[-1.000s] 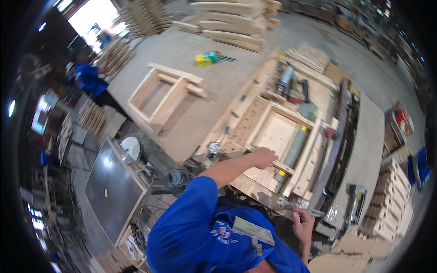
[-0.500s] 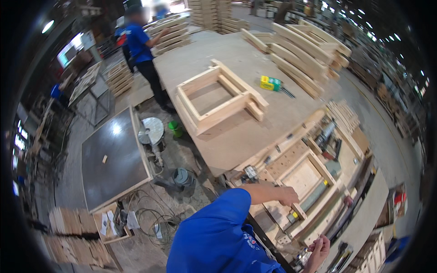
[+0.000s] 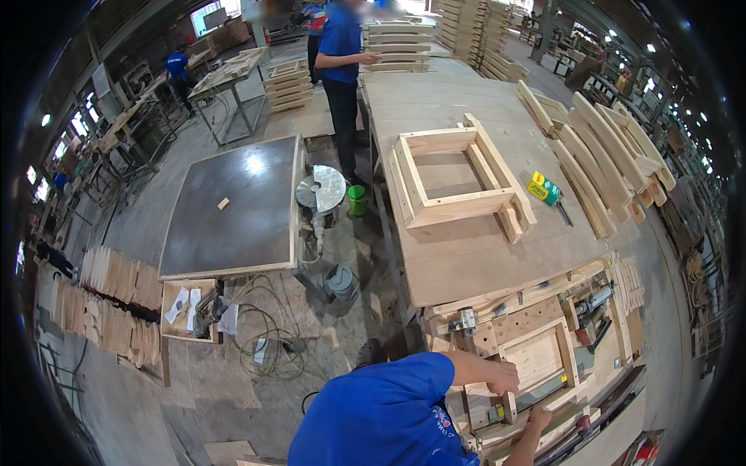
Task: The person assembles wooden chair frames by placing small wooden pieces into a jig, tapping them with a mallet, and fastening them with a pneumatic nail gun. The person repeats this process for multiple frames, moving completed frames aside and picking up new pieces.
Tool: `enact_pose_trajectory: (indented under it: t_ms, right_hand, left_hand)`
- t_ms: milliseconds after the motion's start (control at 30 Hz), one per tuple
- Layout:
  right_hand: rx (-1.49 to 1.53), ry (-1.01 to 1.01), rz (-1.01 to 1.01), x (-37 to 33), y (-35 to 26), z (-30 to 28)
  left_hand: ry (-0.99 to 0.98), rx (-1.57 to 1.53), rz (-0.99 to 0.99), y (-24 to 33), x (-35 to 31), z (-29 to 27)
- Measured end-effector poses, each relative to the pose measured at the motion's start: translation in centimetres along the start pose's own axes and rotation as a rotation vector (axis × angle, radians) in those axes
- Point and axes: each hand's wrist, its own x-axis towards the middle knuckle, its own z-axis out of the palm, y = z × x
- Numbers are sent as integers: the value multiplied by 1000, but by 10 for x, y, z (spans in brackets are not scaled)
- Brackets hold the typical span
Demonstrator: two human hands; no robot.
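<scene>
My left hand point(image 3: 503, 378) is closed over the near left corner of a pale wooden frame point(image 3: 566, 346) lying in the bench fixture. A short wooden side piece point(image 3: 510, 408) shows just below its fingers. Nearer to me, my right hand point(image 3: 538, 418) is closed at the left end of a light wooden rail point(image 3: 561, 398); its fingertips are partly hidden. Between the hands runs a grey-green strip point(image 3: 542, 392) with a yellow mark. A perforated wooden board point(image 3: 505, 326) borders the frame on the far side.
An assembled wooden frame point(image 3: 412, 182) and a green-yellow box point(image 3: 544, 188) lie on the large table point(image 3: 466, 268). Curved wooden parts point(image 3: 598, 175) are stacked at right. Hand tools point(image 3: 594, 303) lie on the bench. A co-worker point(image 3: 339, 70) stands beyond; hoses point(image 3: 268, 311) cross the floor.
My right hand has gone from loosely open beside the bench to the end of the rail. My left hand stays at the frame corner. The whole view has swung left.
</scene>
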Motion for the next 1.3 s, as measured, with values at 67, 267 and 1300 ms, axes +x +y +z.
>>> enact_pose_trajectory:
  t_ms: [67, 267, 1300]
  right_hand:
    - [77, 148, 0, 6, 9, 1]
    - [-146, 198, -348, 28, -67, -106]
    - [64, -657, -445, -254, -178, 23]
  left_hand:
    - [11, -55, 3, 9, 9, -1]
    - [258, -46, -14, 32, 44, -18]
    - [386, 213, -1043, -195, -267, -207]
